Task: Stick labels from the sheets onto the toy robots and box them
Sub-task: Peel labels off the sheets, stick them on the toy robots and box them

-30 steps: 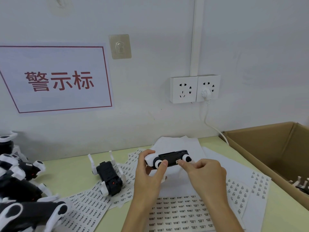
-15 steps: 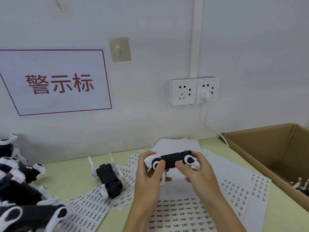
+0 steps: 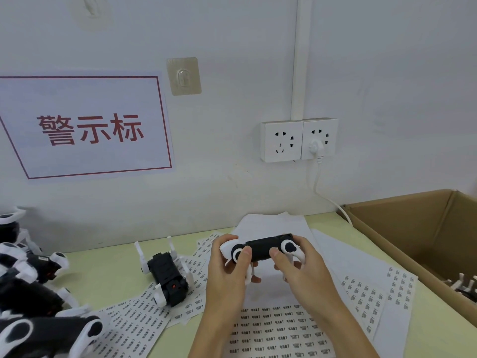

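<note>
Two hands hold one toy robot (image 3: 265, 248) up above the bench (image 3: 108, 275), the only view being from the head; the left hand (image 3: 229, 270) grips its white head end with the thumb over a round joint, the right hand (image 3: 302, 267) curls round the other end, thumb pressing on the black body; fingers of both are clenched on the toy. Whether a label is under that thumb I cannot tell; if one is there and only lightly pressed, a corner could lift once the toy goes into the cardboard box (image 3: 413, 228) at the right, where other toys' legs already poke up and might snag it. The legs hang free below the hands, so a careless swing toward the box could catch the rim. Label sheets (image 3: 278, 332) lie loose and overlapping under the hands; a sleeve or wrist dragging across could slide or crease them. Another toy (image 3: 167, 277) lies on its back on the sheets, and a pile of toys (image 3: 31, 293) crowds the left edge, where a nudge might tip one off.
</note>
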Tool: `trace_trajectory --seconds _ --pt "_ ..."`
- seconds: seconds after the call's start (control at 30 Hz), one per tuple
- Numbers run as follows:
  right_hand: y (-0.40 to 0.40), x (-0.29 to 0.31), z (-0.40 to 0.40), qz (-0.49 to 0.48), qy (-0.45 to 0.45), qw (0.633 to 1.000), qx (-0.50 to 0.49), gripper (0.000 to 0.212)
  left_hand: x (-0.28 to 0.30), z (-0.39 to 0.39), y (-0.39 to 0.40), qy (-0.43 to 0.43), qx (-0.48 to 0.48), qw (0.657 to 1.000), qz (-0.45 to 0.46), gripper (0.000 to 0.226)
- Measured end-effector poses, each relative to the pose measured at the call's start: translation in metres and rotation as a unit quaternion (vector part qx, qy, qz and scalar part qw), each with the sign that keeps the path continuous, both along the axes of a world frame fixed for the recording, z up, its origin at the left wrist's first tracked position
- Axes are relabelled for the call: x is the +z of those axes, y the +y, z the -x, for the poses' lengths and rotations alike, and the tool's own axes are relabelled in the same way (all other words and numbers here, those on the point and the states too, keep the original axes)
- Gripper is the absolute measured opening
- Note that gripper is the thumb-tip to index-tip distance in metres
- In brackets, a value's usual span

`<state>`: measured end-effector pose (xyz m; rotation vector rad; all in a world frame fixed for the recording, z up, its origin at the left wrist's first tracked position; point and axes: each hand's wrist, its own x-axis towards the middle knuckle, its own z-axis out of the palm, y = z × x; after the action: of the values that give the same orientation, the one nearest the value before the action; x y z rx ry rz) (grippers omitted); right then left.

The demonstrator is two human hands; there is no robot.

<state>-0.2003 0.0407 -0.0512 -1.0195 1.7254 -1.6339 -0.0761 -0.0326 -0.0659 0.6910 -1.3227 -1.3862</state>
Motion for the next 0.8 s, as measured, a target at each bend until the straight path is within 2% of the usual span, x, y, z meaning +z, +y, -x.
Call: trace_trajectory --seconds 0.2,0.3,0.4,0.5,0.6,0.7,0.73,0.8 --pt "0.003 -0.002 0.004 -0.03 -0.001 0.999 0.034 0.036 0.002 -0.002 0.001 -0.016 0.0 1.0 -0.012 0.017" --pt "0.002 -0.003 0.002 -0.03 0.012 0.999 0.018 0.033 0.004 -0.005 0.002 -0.018 -0.013 1.0 -0.011 0.015" --pt "0.002 -0.003 0.0 -0.042 0.002 0.999 0.026 0.028 0.006 -0.008 0.002 -0.026 -0.015 0.999 -0.019 0.031" --pt "0.006 0.0 0.005 -0.06 -0.021 0.996 0.057 0.032 0.006 -0.01 0.002 -0.032 -0.016 0.999 -0.041 0.05" --pt "0.013 0.006 0.016 -0.066 -0.068 0.99 0.108 0.047 0.008 -0.01 -0.001 -0.015 -0.022 0.995 -0.095 0.054" --pt "0.022 0.015 0.021 -0.083 -0.084 0.983 0.14 0.044 0.008 -0.016 -0.008 0.066 -0.067 0.973 -0.21 0.062" --pt "0.023 0.016 0.022 -0.083 -0.101 0.981 0.145 0.043 0.009 -0.019 -0.01 0.098 -0.087 0.962 -0.238 0.062" --pt "0.025 0.015 0.027 -0.085 -0.174 0.972 0.135 0.055 0.011 -0.022 -0.012 0.115 -0.115 0.955 -0.249 0.063"
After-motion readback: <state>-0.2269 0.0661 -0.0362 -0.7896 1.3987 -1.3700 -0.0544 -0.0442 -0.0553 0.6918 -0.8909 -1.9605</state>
